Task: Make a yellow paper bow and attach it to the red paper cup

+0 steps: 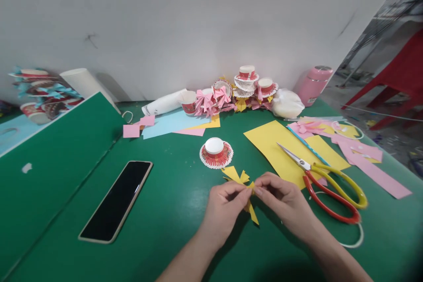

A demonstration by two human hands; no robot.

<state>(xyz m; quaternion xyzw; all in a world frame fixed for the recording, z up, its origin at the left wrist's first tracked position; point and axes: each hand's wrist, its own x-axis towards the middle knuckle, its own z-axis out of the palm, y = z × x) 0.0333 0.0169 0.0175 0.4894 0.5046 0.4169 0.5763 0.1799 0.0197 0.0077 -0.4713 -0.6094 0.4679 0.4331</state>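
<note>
A yellow paper bow [242, 179] is pinched at its middle between both hands, its strips spreading up to the left and down below the fingers. My left hand [224, 211] grips it from the left with thumb and forefinger. From the right, my right hand [286, 200] pinches the same spot, the fingertips nearly touching. Just beyond the bow, a small hat-shaped piece [216, 153] with a white top and a red fringed brim lies on the green table [172, 211].
Scissors [309, 167] lie on yellow paper [274, 145] at the right, beside pink scraps [380, 176]. A phone [117, 202] rests at the left. Decorated paper cups [247, 75], a white bag [287, 103] and a pink bottle [315, 86] stand along the wall.
</note>
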